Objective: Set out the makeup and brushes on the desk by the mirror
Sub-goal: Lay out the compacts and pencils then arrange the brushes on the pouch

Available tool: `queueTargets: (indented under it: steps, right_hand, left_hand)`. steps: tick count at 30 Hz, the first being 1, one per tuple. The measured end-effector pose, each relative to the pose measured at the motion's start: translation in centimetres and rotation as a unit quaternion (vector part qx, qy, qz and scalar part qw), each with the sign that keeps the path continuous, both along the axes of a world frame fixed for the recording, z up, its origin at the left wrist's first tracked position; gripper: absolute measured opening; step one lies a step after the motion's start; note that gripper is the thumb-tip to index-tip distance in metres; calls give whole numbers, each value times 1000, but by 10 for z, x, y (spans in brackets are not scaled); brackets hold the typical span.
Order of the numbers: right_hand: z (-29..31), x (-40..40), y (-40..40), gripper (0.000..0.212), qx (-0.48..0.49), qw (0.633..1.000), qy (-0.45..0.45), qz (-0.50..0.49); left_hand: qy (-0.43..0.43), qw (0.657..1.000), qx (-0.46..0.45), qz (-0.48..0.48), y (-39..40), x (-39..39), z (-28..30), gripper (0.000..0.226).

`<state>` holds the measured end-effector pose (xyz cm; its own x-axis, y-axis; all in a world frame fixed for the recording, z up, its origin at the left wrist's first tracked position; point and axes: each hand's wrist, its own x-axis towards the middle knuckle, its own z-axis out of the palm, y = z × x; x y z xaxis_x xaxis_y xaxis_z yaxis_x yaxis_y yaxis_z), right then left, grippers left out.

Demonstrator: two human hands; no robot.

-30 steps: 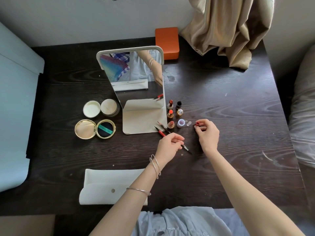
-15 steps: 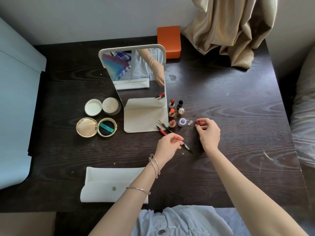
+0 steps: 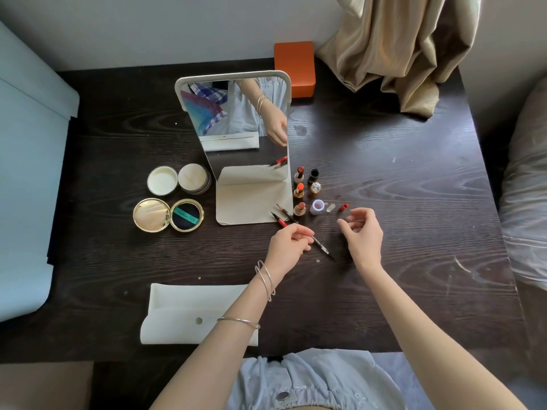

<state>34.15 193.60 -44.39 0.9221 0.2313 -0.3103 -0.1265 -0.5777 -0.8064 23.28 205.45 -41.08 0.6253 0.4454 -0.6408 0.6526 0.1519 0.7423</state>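
Note:
A white-framed mirror [image 3: 177,93] stands on the dark desk [image 3: 399,184]. Right of its base stand three open lipsticks [image 3: 299,189], their caps [image 3: 315,187], a small lilac pot [image 3: 317,207] and a small red piece [image 3: 343,207]. My left hand [image 3: 287,245] pinches a thin dark liner pencil [image 3: 324,250] that lies on the desk with its tip pointing right. A red pencil [image 3: 278,219] lies beside it at the mirror base. My right hand [image 3: 362,236] hovers with loosely curled fingers just short of the red piece, holding nothing.
An open gold compact [image 3: 168,215] and a powder jar [image 3: 194,180] with its lid [image 3: 162,180] sit left of the mirror. A white pouch [image 3: 189,318] lies near the front edge. An orange box [image 3: 294,68] and a beige curtain [image 3: 393,48] are at the back.
My right hand let go of the small red piece, which now stands on the desk, and drew back a little. My left hand kept its pinch on the liner pencil.

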Motion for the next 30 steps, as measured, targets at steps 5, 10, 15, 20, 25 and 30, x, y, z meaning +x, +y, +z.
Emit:
queueTargets:
  steps: [5,10,15,20,25,30]
  right_hand:
    - [26,-52,1,14,2,993,-13,115]
    - [34,-112,31,16,2,952,36,304]
    - [28,-173,69,12,-45,891,90,444]
    - [21,-214,92,34,-175,818,0,548]
    - [28,-227,110,20,-259,789,-44,556]
    - [41,-221,114,16,-262,761,-100,585]
  left_hand:
    - [-5,1000,0,22,8,-29,3,20]
    - [13,1000,13,19,33,-88,2,19]
    - [64,995,75,19,74,-166,-1,22]
    - [133,931,284,-187,106,-211,-8,32]
    - [167,869,306,-350,119,-210,-13,45]
    - [117,921,122,-352,136,-204,-10,39]
